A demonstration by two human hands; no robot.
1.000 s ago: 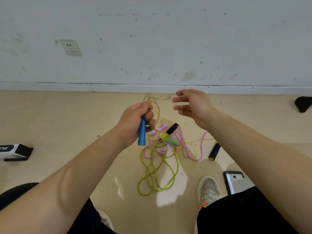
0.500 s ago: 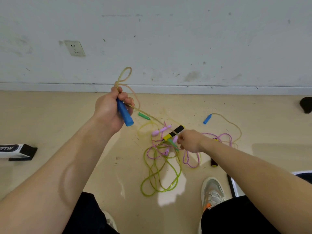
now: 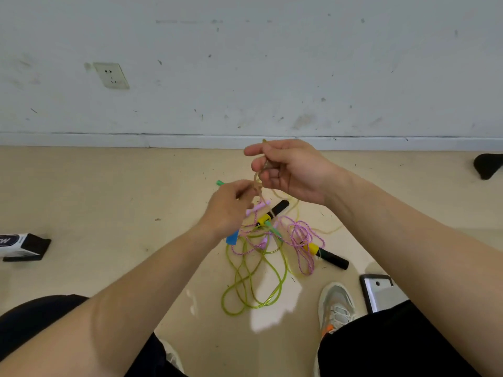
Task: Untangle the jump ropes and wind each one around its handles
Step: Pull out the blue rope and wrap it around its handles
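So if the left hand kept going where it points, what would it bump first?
Likely the right hand, just past the tan rope that the left hand pinches; depth is unclear.

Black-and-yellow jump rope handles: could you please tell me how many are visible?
2. One black-and-yellow handle lies beside the left hand; the other lies at the pink braided rope's right edge. More may be hidden.

The blue handle (image 3: 232, 238) was mostly hidden behind the left hand (image 3: 231, 208). The tan rope (image 3: 257, 183) was blurred, its knot unreadable. At the left edge of the floor (image 3: 109, 202) a box (image 3: 23, 246) was cut off, at its right edge a black object (image 3: 487, 165).
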